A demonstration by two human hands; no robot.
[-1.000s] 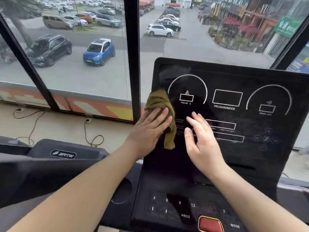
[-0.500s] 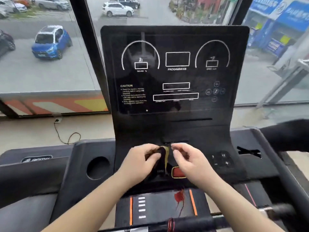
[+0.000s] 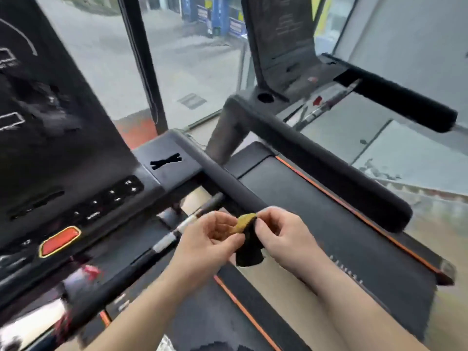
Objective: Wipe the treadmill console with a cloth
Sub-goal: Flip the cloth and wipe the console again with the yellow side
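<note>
The black treadmill console [image 3: 58, 138] fills the left of the head view, tilted, with white display outlines and a red stop button [image 3: 60, 241] low on it. My left hand [image 3: 207, 245] and my right hand [image 3: 283, 239] are side by side to the right of the console, off its surface. Both pinch a small cloth [image 3: 244, 224], olive on top with a dark part hanging below. The cloth touches nothing on the console.
A padded black handrail [image 3: 228, 183] runs just behind my hands. A second treadmill stands to the right, with its belt [image 3: 316, 224], orange edge stripe and own handrails [image 3: 329, 168]. Window glass and a dark window post [image 3: 144, 62] lie beyond.
The view has swung right, so the console slid to the left. My hands left the console face, came together, and now hold the cloth between them beside the console.
</note>
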